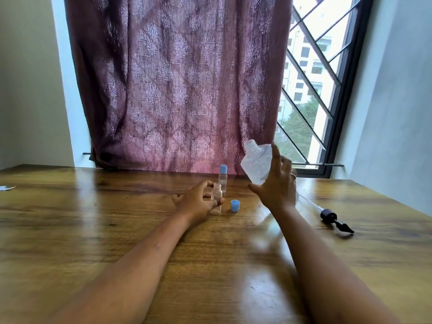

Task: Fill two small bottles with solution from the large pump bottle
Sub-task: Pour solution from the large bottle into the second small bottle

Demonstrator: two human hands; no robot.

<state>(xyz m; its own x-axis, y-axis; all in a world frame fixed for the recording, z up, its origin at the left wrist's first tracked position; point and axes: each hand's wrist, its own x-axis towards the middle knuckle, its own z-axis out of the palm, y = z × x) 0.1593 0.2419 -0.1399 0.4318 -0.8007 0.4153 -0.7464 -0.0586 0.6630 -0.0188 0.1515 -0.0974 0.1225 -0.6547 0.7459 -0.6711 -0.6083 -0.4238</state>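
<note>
My right hand (278,183) holds the large clear bottle (256,163) lifted off the table, tilted with its open neck pointing up and left. Its black pump head with dip tube (332,218) lies on the table to the right. My left hand (198,202) grips a small clear bottle (217,199) that stands uncapped on the table. That bottle's blue cap (235,205) lies just right of it. Behind it stands a second small bottle (223,178) with a blue cap on.
The wooden table (117,230) runs to a maroon curtain (175,85) and a barred window (315,90) at the back. A small pale scrap (7,188) lies at the far left edge.
</note>
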